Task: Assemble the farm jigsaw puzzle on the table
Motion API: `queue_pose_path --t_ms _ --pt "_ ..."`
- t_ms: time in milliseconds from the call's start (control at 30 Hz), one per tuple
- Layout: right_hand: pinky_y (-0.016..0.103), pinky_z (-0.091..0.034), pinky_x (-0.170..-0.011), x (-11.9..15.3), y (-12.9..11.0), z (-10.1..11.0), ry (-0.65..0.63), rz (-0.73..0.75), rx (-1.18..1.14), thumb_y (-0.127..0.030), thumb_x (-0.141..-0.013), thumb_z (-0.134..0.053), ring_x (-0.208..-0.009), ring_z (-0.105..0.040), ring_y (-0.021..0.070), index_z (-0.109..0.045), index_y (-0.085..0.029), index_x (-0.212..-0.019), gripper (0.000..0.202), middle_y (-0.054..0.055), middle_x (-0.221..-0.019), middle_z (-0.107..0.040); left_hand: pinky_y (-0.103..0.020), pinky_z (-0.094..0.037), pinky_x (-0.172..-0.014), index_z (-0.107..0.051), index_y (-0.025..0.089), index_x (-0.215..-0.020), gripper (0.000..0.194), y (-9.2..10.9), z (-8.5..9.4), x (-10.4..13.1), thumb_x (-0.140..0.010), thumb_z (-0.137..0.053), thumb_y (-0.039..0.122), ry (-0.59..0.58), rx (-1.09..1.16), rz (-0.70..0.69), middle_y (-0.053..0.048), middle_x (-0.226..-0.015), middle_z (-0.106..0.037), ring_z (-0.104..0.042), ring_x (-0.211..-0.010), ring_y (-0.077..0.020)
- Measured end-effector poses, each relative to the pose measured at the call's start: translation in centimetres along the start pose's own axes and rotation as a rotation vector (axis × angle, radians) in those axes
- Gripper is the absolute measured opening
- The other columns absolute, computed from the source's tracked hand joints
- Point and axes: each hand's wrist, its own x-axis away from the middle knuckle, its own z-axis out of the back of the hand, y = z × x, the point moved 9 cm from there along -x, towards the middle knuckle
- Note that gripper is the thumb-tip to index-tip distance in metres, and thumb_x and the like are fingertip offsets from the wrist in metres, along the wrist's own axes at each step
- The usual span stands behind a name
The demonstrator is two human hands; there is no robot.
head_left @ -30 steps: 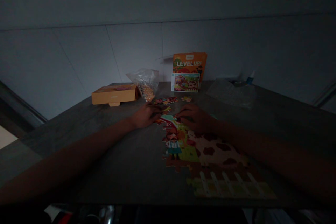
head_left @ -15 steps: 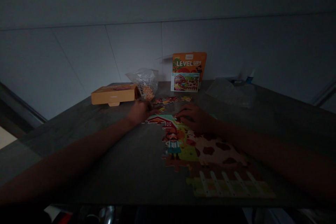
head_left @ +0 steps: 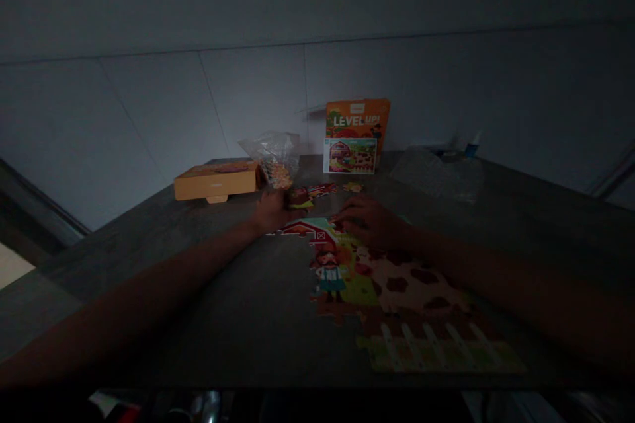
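A partly joined farm puzzle (head_left: 421, 284) lies on the dark table, showing a cow, a farmer, a red barn roof and a white fence. My right hand (head_left: 370, 219) rests on its upper part, fingers bent and a little apart, with nothing seen in them. Beyond the barn roof, my left hand (head_left: 275, 210) is at a small group of loose pieces (head_left: 301, 198); its fingertips are too dark to show whether they pinch one. More loose pieces (head_left: 325, 190) lie behind, and another small cluster (head_left: 354, 187) is to their right.
An orange box (head_left: 215, 180) lies at the back left beside a clear bag of pieces (head_left: 278, 162). A picture card (head_left: 350, 156) leans on an upright orange box (head_left: 358, 117). Crumpled plastic (head_left: 436, 175) and a small bottle (head_left: 472, 147) are at the back right.
My left hand has moved slightly right and away from me, to the loose pieces. A red and green piece now shows beside its fingers. My right hand has barely moved.
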Motion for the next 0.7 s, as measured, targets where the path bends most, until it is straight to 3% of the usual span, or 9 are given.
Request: queue_pose_path --t_ms 133,233,333,500,700 --pt "0.037 -0.049 -0.081 -0.2 -0.5 0.7 0.055 -0.020 -0.008 -0.024 -0.093 -0.053 -0.090 -0.060 0.0214 -0.071 -0.017 -0.101 0.021 0.011 -0.096 -0.066 -0.027 -0.047 -0.071 -0.058 0.016 -0.101 0.023 4.5 1.2 2.4 -0.082 -0.065 0.027 0.085 0.194 -0.290 -0.003 -0.089 -0.064 -0.060 -0.079 -0.0169" --pt "0.034 -0.048 -0.075 -0.3 -1.4 1.1 0.071 -0.055 -0.064 -0.032 -0.093 -0.057 -0.085 -0.061 0.0209 -0.071 -0.016 -0.099 0.022 0.010 -0.091 -0.068 -0.023 -0.046 -0.061 -0.055 0.017 -0.120 0.037 7.5 1.2 5.0 -0.086 -0.063 0.028 -0.006 0.391 -0.462 0.001 -0.077 -0.062 -0.057 -0.067 -0.0135" --pt "0.030 -0.046 -0.069 -0.3 -2.4 0.9 0.063 -0.084 -0.150 -0.034 -0.093 -0.057 -0.076 -0.062 0.0178 -0.072 -0.016 -0.094 0.023 0.006 -0.082 -0.068 -0.024 -0.049 -0.068 -0.060 0.019 -0.117 0.029 9.5 0.9 7.0 -0.089 -0.061 0.027 -0.114 0.425 -0.590 -0.005 -0.102 -0.068 -0.063 -0.083 -0.0154" --pt "0.027 -0.043 -0.063 -0.2 -2.0 1.0 0.101 -0.147 -0.211 -0.034 -0.092 -0.058 -0.068 -0.060 0.0153 -0.068 -0.015 -0.083 0.024 0.005 -0.076 -0.069 -0.024 -0.051 -0.068 -0.063 0.017 -0.111 0.022 8.7 0.6 6.7 -0.093 -0.055 0.026 -0.141 0.503 -0.538 -0.006 -0.099 -0.070 -0.066 -0.084 -0.0166" --pt "0.027 -0.041 -0.063 0.0 -2.1 0.9 0.082 -0.040 -0.141 -0.030 -0.094 -0.051 -0.068 -0.058 0.0151 -0.065 -0.015 -0.082 0.024 0.005 -0.075 -0.066 -0.025 -0.051 -0.073 -0.067 0.015 -0.098 0.018 8.0 0.5 6.1 -0.092 -0.056 0.027 -0.107 0.435 -0.542 -0.005 -0.091 -0.071 -0.065 -0.083 -0.0161"
